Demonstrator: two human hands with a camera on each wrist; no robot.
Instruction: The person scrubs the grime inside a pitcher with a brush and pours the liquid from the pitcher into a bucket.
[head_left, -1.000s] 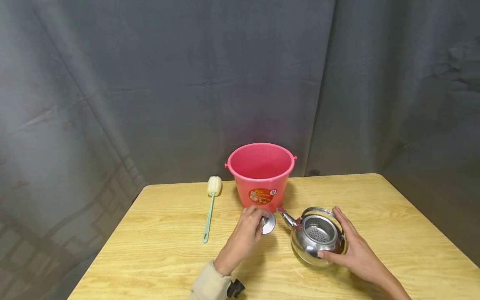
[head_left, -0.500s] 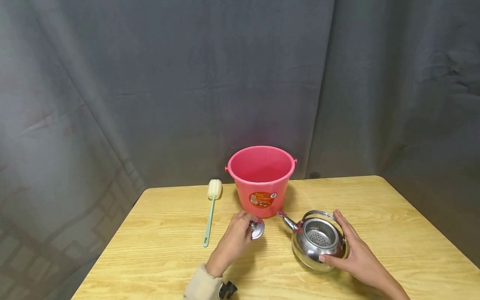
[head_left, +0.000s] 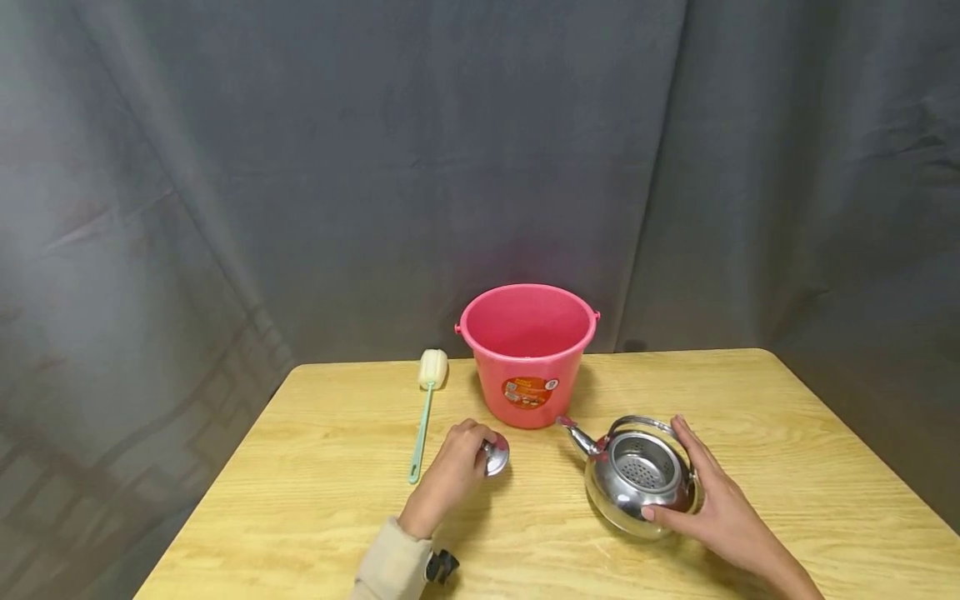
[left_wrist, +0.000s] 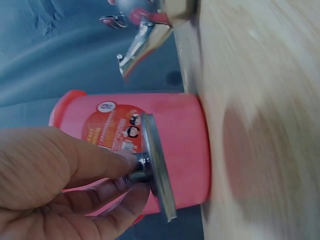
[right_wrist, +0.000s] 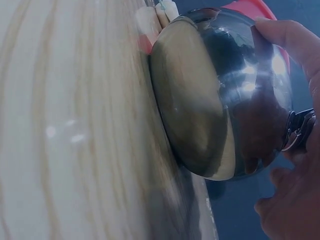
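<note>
My left hand (head_left: 452, 460) pinches the knob (left_wrist: 141, 170) of a small round steel lid (head_left: 498, 457) between thumb and fingers. In the left wrist view the lid stands on edge, held off the table. To the right is a shiny steel teapot (head_left: 617, 490), lidless, with a perforated strainer (head_left: 647, 475) showing in its mouth. Its spout (head_left: 579, 437) points left toward the bucket, and its loop handle is up. My right hand (head_left: 716, 506) holds the teapot from the right, thumb on the near side of the body and fingers along the far side by the handle.
A pink bucket (head_left: 491, 383) with an orange label stands upright at the back middle of the wooden table (head_left: 315, 492). Left of it lies a bottle brush with a cream sponge head (head_left: 432, 369) and a green handle (head_left: 422, 435). A grey curtain (head_left: 375, 208) hangs behind.
My left hand has carried the lid leftward, away from the teapot and past the bucket's front. The right hand and teapot have stayed put.
</note>
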